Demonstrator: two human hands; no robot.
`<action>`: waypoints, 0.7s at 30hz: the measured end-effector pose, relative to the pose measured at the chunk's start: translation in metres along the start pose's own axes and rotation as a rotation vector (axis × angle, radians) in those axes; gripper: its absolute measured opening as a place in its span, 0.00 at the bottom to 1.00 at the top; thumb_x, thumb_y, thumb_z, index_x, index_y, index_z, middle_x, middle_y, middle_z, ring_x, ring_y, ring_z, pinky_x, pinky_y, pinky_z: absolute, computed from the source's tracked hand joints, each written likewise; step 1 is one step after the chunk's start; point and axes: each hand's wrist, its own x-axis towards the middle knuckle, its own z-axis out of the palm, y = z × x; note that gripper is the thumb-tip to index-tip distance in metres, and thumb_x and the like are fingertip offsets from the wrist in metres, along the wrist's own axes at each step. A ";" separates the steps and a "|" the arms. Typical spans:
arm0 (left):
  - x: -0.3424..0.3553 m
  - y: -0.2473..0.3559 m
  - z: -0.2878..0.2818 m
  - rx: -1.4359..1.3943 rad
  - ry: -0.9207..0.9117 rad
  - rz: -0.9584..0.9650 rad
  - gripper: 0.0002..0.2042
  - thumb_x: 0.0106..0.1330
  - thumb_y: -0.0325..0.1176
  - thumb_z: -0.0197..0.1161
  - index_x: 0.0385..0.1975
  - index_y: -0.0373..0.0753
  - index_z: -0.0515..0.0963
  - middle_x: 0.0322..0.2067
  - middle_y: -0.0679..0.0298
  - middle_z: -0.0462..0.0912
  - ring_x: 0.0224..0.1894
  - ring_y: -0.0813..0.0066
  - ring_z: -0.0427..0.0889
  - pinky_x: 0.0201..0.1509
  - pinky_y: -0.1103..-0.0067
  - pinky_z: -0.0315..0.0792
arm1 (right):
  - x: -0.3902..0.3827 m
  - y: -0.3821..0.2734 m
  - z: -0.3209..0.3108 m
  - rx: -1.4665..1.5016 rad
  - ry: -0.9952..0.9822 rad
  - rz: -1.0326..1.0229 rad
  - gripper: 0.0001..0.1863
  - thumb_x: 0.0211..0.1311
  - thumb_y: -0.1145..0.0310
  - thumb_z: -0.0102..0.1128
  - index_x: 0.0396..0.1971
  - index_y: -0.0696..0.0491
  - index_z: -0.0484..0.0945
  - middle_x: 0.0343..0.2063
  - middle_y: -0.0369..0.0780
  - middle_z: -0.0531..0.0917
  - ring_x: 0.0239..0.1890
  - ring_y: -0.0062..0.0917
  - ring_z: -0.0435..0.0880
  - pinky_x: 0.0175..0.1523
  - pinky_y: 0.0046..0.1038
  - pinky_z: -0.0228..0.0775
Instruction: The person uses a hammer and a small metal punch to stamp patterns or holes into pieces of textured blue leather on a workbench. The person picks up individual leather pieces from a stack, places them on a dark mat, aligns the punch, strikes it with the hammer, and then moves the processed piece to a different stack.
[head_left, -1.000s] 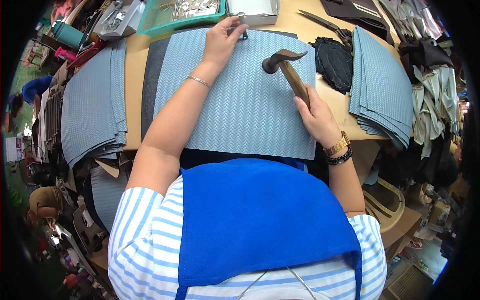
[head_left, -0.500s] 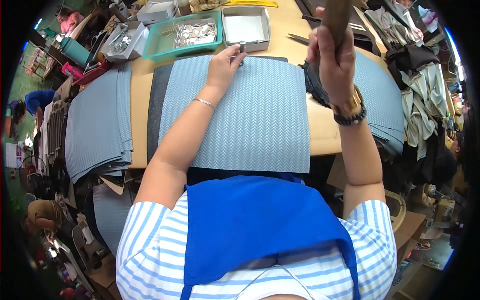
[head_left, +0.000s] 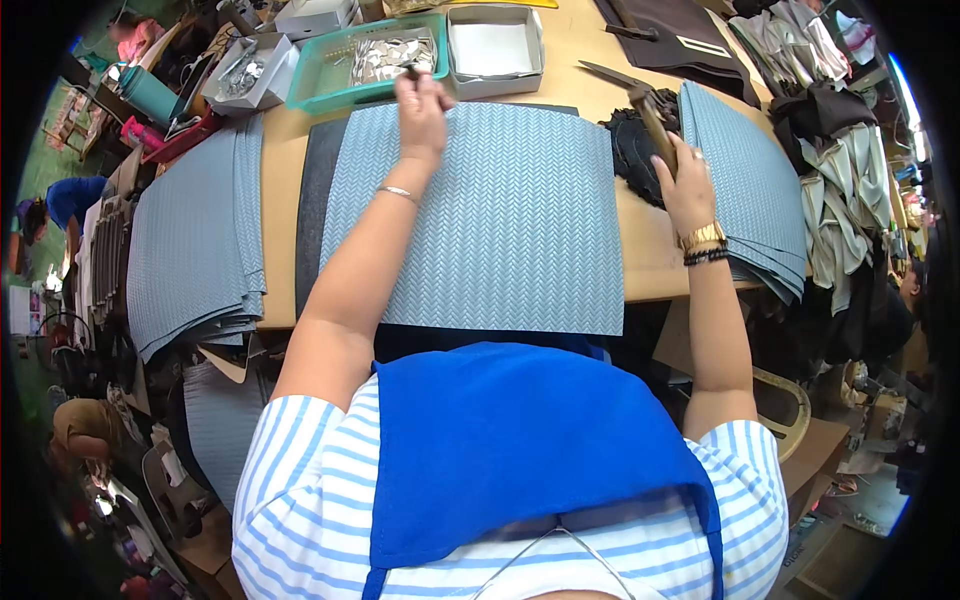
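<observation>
Blue woven sheet [head_left: 490, 215]: I see it flat on the bench [head_left: 285, 150], centred before me. Left hand [head_left: 422, 105]: at the sheet's far edge, just beside the green tray [head_left: 310, 85] of metal pieces, fingers pinched on something too small to tell. Right hand [head_left: 685, 185]: off the sheet's right edge, fist wrapped round the hammer [head_left: 652, 115] handle, head pointing away. White box [head_left: 495, 50]: beyond the sheet. Sheet stack [head_left: 190, 240]: left.

Cluttered wooden workbench [head_left: 283, 215], crowded workshop floor.
</observation>
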 end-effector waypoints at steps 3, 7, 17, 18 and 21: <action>0.009 0.037 -0.057 0.307 0.049 -0.031 0.12 0.77 0.41 0.54 0.44 0.37 0.74 0.35 0.65 0.78 0.37 0.77 0.77 0.46 0.76 0.74 | -0.025 -0.032 -0.013 0.343 -0.477 0.335 0.26 0.66 0.54 0.64 0.58 0.54 0.75 0.28 0.44 0.83 0.33 0.37 0.83 0.41 0.35 0.75; 0.008 0.103 -0.159 0.938 0.004 0.095 0.20 0.71 0.46 0.63 0.44 0.30 0.81 0.40 0.56 0.85 0.44 0.69 0.81 0.52 0.73 0.73 | -0.066 -0.098 -0.035 0.657 -0.616 0.442 0.32 0.62 0.56 0.68 0.61 0.58 0.70 0.28 0.44 0.81 0.30 0.32 0.82 0.38 0.36 0.73; -0.062 0.186 -0.338 1.829 0.187 -0.237 0.37 0.60 0.61 0.66 0.59 0.34 0.77 0.56 0.46 0.80 0.60 0.50 0.78 0.64 0.64 0.70 | 0.015 -0.011 -0.099 0.608 -0.085 0.363 0.22 0.65 0.69 0.64 0.59 0.53 0.74 0.52 0.47 0.83 0.56 0.34 0.82 0.60 0.33 0.72; -0.063 0.192 -0.330 1.828 0.186 -0.294 0.36 0.62 0.61 0.65 0.59 0.34 0.77 0.56 0.46 0.80 0.59 0.49 0.78 0.63 0.64 0.70 | 0.023 0.047 -0.102 0.446 -0.113 0.374 0.24 0.65 0.65 0.64 0.59 0.52 0.74 0.52 0.48 0.82 0.56 0.37 0.81 0.60 0.34 0.72; -0.041 0.192 -0.339 1.795 0.096 -0.292 0.30 0.68 0.57 0.60 0.56 0.33 0.79 0.51 0.46 0.82 0.55 0.47 0.80 0.59 0.65 0.72 | 0.021 0.201 -0.130 -0.344 -0.236 0.440 0.30 0.64 0.56 0.66 0.63 0.50 0.72 0.60 0.51 0.76 0.63 0.43 0.74 0.65 0.40 0.68</action>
